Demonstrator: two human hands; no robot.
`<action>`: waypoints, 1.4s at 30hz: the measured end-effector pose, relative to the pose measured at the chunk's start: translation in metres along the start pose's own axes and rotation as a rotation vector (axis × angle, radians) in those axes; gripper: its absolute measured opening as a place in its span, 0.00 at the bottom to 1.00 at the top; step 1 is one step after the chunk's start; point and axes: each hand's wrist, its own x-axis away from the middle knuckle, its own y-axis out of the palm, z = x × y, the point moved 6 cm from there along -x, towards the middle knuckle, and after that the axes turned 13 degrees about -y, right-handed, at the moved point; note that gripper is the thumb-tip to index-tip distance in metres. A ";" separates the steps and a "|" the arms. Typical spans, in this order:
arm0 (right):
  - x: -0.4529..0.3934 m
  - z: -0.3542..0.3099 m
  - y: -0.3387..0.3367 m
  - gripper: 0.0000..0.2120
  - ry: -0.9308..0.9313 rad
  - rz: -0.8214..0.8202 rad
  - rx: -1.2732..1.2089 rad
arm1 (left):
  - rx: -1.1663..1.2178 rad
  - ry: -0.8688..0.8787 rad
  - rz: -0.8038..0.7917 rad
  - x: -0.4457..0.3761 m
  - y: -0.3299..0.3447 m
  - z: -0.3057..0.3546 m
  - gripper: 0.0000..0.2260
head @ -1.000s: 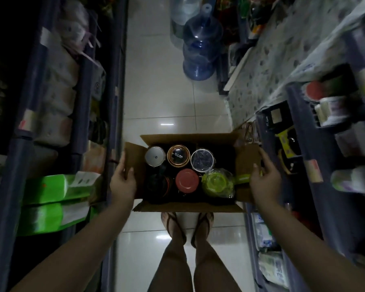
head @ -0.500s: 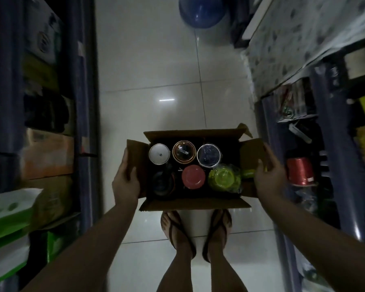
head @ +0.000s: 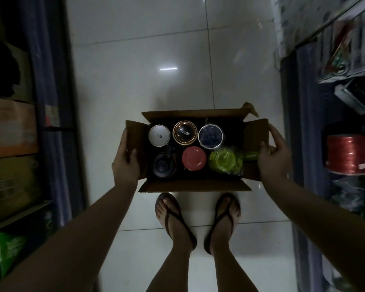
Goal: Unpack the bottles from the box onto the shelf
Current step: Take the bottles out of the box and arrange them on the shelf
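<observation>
Box of bottles between two shelves

The box (head: 195,185) sits between the left hand (head: 125,163) and right hand (head: 274,159), six bottles (head: 193,158) inside in two rows; feet (head: 171,220) stand behind it on the floor (head: 135,81).

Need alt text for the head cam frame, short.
Two hands, left hand and right hand, grip the side flaps of an open cardboard box holding six upright bottles, above sandalled feet on a tiled aisle between shelves.

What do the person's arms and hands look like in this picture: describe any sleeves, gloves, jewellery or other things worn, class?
Both forearms are bare with no sleeves in view. The left hand and right hand wear no gloves, and no rings, watch or bracelets show in the dim light. Lower down, the feet wear dark flip-flops.
</observation>
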 end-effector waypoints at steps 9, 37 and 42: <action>0.007 0.029 0.003 0.20 0.019 -0.005 -0.001 | -0.010 -0.085 0.020 0.004 0.008 -0.028 0.25; 0.071 0.023 0.037 0.38 -0.204 -0.369 0.010 | 0.018 0.217 -0.417 0.063 0.131 0.084 0.25; 0.068 0.049 0.055 0.46 -0.204 -0.474 0.043 | -0.101 0.253 -0.378 0.060 0.155 0.082 0.26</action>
